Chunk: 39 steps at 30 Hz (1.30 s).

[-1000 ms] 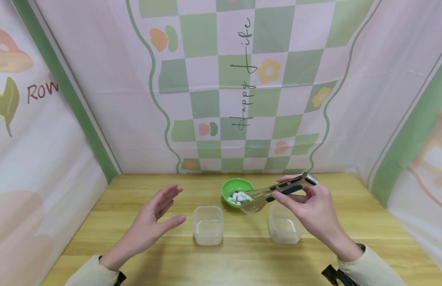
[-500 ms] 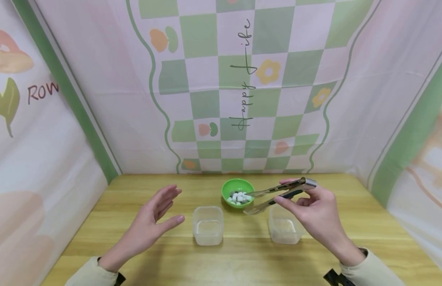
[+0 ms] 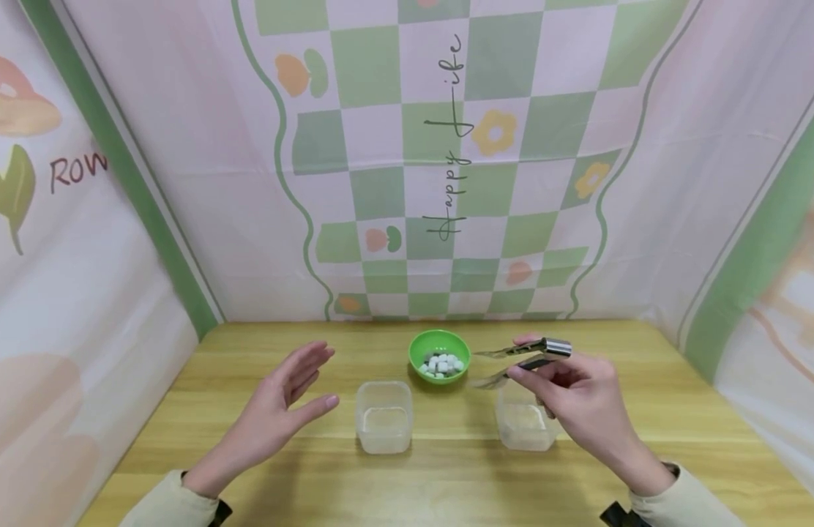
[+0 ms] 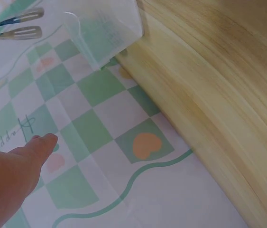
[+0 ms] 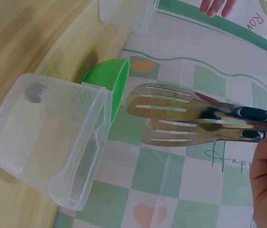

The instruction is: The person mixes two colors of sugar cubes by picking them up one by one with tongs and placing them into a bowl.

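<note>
My right hand (image 3: pixel 581 402) pinches metal slotted tongs (image 3: pixel 557 348) near their hinged end. The two slotted blades (image 5: pixel 164 104) stand apart, and I see nothing between them. They hover over the right clear plastic container (image 3: pixel 524 435), to the right of a green bowl (image 3: pixel 440 339). Inside that bowl lie several small white pieces (image 3: pixel 442 364) among darker ones. Through the right container's wall, the right wrist view shows a small dark spot (image 5: pixel 36 92) near the bottom. My left hand (image 3: pixel 271 410) is held in the air, fingers extended, left of a second clear container (image 3: pixel 384 421), touching nothing.
Both containers and the bowl stand on a wooden table (image 3: pixel 440 490), the bowl farther back between them. A patterned cloth backdrop (image 3: pixel 446 168) rises behind the table's far edge, with more cloth at both sides.
The tongs have drawn back from the bowl to the right, and their blades have spread apart. My left hand stays almost still.
</note>
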Each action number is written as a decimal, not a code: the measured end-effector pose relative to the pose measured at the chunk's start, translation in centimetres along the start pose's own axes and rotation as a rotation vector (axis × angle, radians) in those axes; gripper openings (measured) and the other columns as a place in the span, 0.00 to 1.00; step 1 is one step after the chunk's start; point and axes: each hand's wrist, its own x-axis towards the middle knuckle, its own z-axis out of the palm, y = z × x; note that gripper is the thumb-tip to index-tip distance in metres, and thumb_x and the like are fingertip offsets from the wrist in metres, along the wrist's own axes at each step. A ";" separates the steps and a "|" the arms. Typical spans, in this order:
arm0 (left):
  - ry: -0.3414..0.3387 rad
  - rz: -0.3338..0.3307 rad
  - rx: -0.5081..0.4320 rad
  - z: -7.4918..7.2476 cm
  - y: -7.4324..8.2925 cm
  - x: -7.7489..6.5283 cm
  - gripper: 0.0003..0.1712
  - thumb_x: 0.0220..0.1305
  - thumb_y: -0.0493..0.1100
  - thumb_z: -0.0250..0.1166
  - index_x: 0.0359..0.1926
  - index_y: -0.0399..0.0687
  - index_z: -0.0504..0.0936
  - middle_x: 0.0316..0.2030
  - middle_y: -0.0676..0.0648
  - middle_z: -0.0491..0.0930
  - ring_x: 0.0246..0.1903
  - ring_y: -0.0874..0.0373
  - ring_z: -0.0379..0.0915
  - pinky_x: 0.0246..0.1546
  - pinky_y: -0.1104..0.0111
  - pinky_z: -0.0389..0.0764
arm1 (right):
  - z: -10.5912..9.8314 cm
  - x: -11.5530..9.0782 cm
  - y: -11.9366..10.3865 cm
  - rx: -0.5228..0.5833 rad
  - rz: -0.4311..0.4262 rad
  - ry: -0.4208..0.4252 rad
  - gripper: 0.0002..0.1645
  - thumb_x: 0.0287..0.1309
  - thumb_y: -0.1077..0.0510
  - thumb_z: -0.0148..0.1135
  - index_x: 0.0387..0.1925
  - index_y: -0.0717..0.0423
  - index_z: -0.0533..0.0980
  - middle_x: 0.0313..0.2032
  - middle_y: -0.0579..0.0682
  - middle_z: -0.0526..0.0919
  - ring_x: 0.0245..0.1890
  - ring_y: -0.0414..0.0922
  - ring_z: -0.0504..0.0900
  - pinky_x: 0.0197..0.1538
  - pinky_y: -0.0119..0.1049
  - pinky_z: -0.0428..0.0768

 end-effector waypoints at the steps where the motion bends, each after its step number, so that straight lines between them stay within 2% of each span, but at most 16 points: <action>1: 0.000 -0.002 -0.001 0.0 0.0 0.0 0.45 0.67 0.41 0.74 0.78 0.37 0.61 0.74 0.37 0.68 0.75 0.42 0.61 0.72 0.63 0.65 | 0.0 -0.1 -0.1 0.017 0.017 -0.010 0.27 0.49 0.85 0.70 0.52 0.67 0.84 0.17 0.46 0.80 0.10 0.38 0.69 0.11 0.29 0.69; 4: -0.002 -0.005 -0.010 0.0 0.0 0.1 0.45 0.68 0.39 0.74 0.78 0.37 0.61 0.74 0.38 0.68 0.75 0.43 0.61 0.72 0.63 0.65 | 0.1 -0.2 -0.3 0.040 0.076 -0.031 0.25 0.54 0.83 0.68 0.53 0.66 0.83 0.20 0.48 0.84 0.08 0.38 0.71 0.11 0.31 0.72; 8: -0.007 -0.009 -0.013 -0.1 0.0 0.1 0.44 0.69 0.39 0.73 0.79 0.38 0.61 0.74 0.39 0.68 0.75 0.43 0.61 0.72 0.62 0.65 | 0.0 -0.5 -0.3 0.054 0.105 -0.046 0.25 0.55 0.83 0.68 0.54 0.68 0.82 0.24 0.50 0.87 0.10 0.39 0.75 0.11 0.32 0.73; 17: -0.001 -0.006 -0.013 0.0 0.0 0.3 0.46 0.68 0.40 0.74 0.79 0.36 0.60 0.75 0.39 0.66 0.75 0.43 0.60 0.72 0.64 0.64 | -0.5 -1.0 -0.4 0.011 0.181 -0.037 0.22 0.55 0.81 0.70 0.53 0.73 0.81 0.27 0.50 0.89 0.15 0.43 0.83 0.16 0.35 0.81; 25: 0.010 -0.006 -0.015 0.1 0.1 0.7 0.46 0.67 0.39 0.74 0.78 0.35 0.60 0.75 0.37 0.66 0.75 0.43 0.61 0.71 0.67 0.65 | -0.4 -1.1 -0.2 0.048 0.166 -0.086 0.22 0.61 0.80 0.65 0.56 0.69 0.80 0.22 0.48 0.85 0.13 0.44 0.81 0.13 0.36 0.80; 30: 0.011 -0.001 -0.019 0.2 0.2 0.7 0.45 0.67 0.37 0.74 0.78 0.34 0.60 0.75 0.36 0.66 0.75 0.42 0.61 0.71 0.69 0.65 | -0.6 -1.2 0.0 0.108 0.172 -0.110 0.24 0.64 0.81 0.60 0.61 0.72 0.76 0.29 0.53 0.88 0.17 0.47 0.85 0.16 0.39 0.83; 33: 0.011 -0.001 -0.022 0.1 0.1 0.7 0.45 0.67 0.37 0.73 0.78 0.35 0.60 0.75 0.36 0.66 0.75 0.42 0.61 0.70 0.70 0.65 | -0.7 -1.1 -0.1 0.125 0.165 -0.101 0.23 0.63 0.82 0.61 0.59 0.72 0.77 0.32 0.56 0.90 0.20 0.49 0.87 0.19 0.40 0.85; 36: 0.008 -0.005 -0.022 0.1 0.1 0.7 0.45 0.68 0.38 0.73 0.79 0.35 0.60 0.75 0.38 0.66 0.75 0.42 0.60 0.71 0.70 0.65 | -0.8 -0.9 -0.1 0.169 0.127 -0.113 0.24 0.60 0.83 0.61 0.58 0.74 0.77 0.35 0.60 0.90 0.22 0.50 0.88 0.21 0.40 0.86; 39: 0.006 -0.012 -0.022 0.0 0.1 0.7 0.45 0.68 0.37 0.73 0.79 0.36 0.60 0.75 0.38 0.66 0.75 0.43 0.60 0.71 0.68 0.65 | -0.9 -1.0 0.0 0.253 0.081 -0.153 0.26 0.62 0.85 0.57 0.62 0.78 0.73 0.39 0.65 0.89 0.25 0.51 0.89 0.22 0.41 0.87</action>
